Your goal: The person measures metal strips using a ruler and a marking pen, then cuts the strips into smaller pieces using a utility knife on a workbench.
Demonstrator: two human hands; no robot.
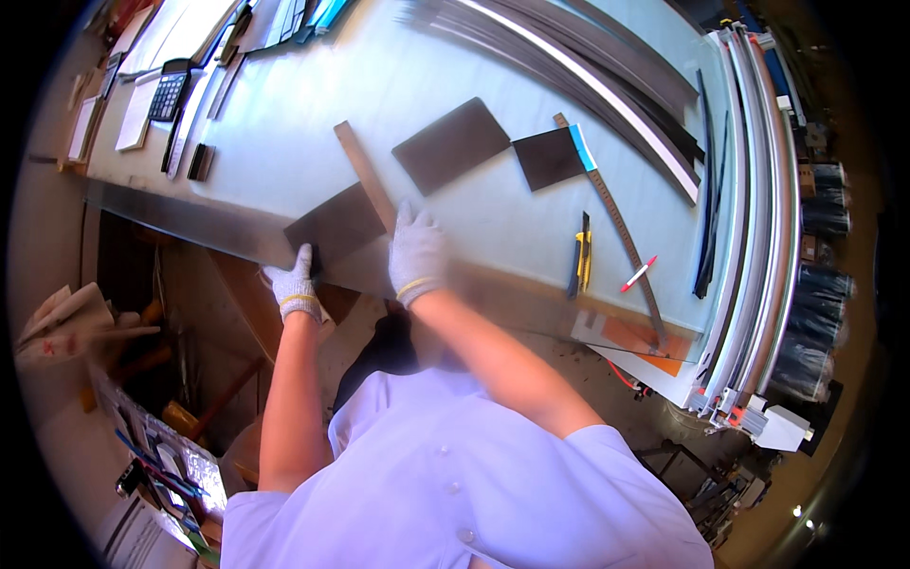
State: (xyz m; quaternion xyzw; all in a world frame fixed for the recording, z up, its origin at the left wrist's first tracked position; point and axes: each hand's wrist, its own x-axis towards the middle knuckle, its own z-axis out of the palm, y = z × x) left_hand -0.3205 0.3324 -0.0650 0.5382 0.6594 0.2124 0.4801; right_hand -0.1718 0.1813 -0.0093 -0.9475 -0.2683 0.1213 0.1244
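Observation:
My left hand (296, 286), in a pale knit glove, is at the table's near edge. Its thumb touches the left corner of a dark rectangular sheet (336, 228), and a finger is spread away to the left. My right hand (418, 251), gloved too and slightly blurred, lies flat with fingers stretched out at the sheet's right side. Its fingertips are beside the lower end of a narrow brown strip (362, 166), which slants across the sheet's corner. Two more dark pieces lie farther off: a larger sheet (452, 145) and a smaller one (548, 159) with a blue edge.
Right of my hands lie a yellow-and-black utility knife (581, 256), a long brown ruler (621, 228) and a red-and-white marker (639, 273). Long dark strips (607, 76) cover the far right. A calculator (170, 90) sits far left. Metal rollers (758, 209) border the table's right end.

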